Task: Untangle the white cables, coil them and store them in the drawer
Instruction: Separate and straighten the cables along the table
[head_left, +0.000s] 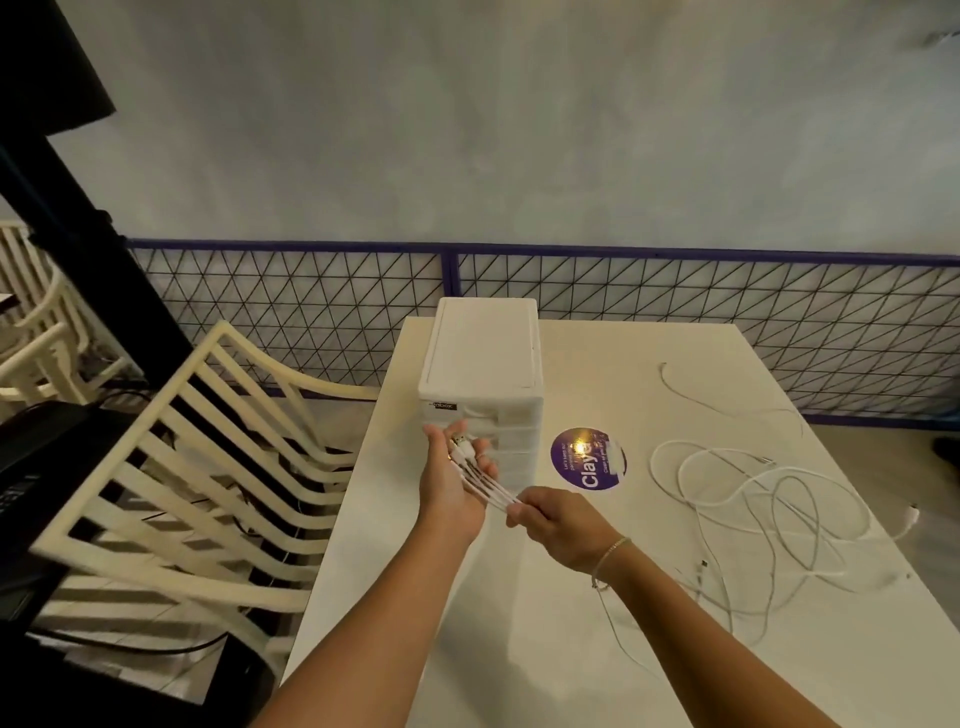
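Dim, warm indoor light; one bright glare spot on the purple sticker (588, 459). Soft shadows fall across the table (519, 649). Wide-angle bending curves the railing (675, 291); edges slightly soft

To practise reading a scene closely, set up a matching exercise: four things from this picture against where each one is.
Things:
1. drawer unit
2. loose white cables
3. round purple sticker
4. folded cable bundle

Places:
A. flat on the table, right of the drawer unit
B. across the left hand, pinched by the right hand
C. standing at the table's far left
D. sprawled over the table's right side

Pairs: 1-C, 2-D, 3-A, 4-B
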